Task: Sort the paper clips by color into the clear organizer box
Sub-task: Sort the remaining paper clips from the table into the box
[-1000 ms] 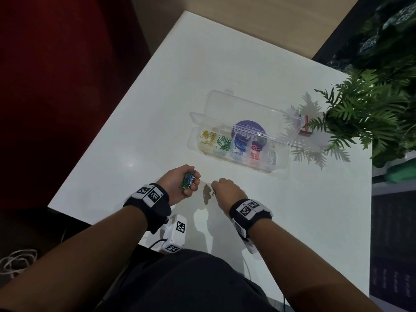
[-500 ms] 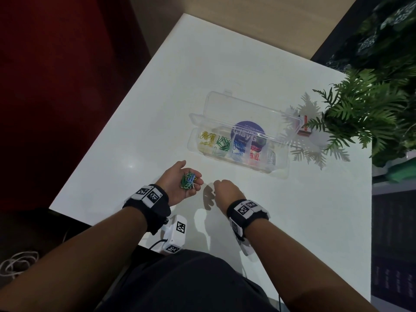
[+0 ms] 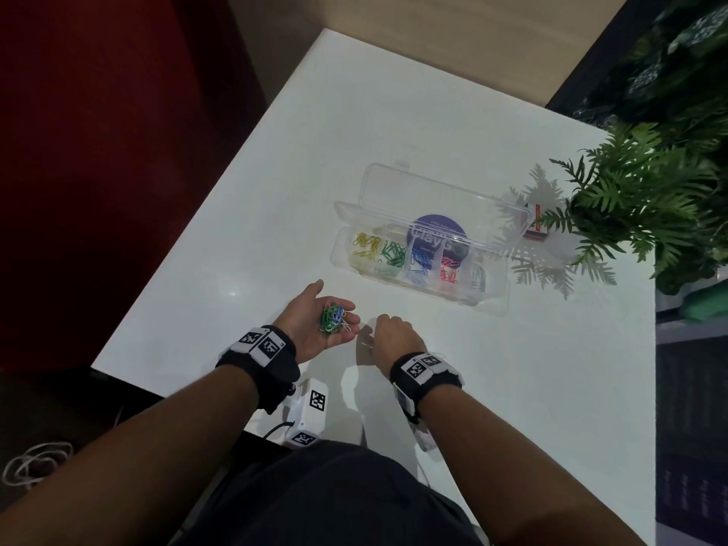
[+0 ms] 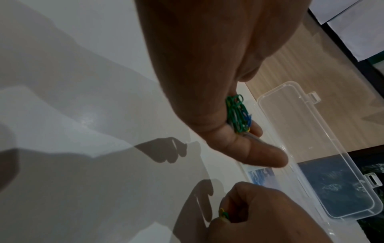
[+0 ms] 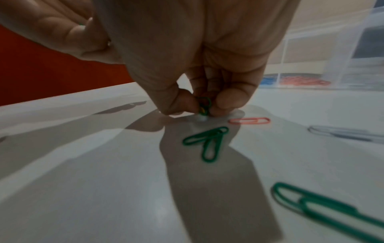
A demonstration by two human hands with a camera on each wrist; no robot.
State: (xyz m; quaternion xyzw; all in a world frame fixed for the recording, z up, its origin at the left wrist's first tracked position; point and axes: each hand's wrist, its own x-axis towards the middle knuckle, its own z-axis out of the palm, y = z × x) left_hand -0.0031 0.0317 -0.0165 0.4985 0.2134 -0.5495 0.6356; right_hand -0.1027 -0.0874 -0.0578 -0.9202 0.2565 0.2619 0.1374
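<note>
My left hand (image 3: 315, 325) lies palm up near the table's front edge, its fingers loosely cupped round a bunch of mostly green paper clips (image 3: 334, 319), also seen in the left wrist view (image 4: 238, 113). Just to its right, my right hand (image 3: 394, 336) is knuckles up and pinches a green and a yellow clip (image 5: 204, 106) at the tabletop. Loose clips lie under that hand: two crossed green ones (image 5: 207, 143), a red one (image 5: 249, 120), a silver one (image 5: 343, 133) and another green one (image 5: 322, 210). The clear organizer box (image 3: 496, 305) stands open beyond, holding yellow, green, blue, red and silver clips in separate compartments.
A leafy plant (image 3: 646, 206) overhangs the table's right side, with a small red object (image 3: 533, 226) beside the box lid. A white tagged device (image 3: 307, 415) sits at the near edge. The table's left edge drops off to a dark red floor.
My left hand has uncurled from a near fist to a cupped palm, showing the clips. The right hand stayed low at the table beside it.
</note>
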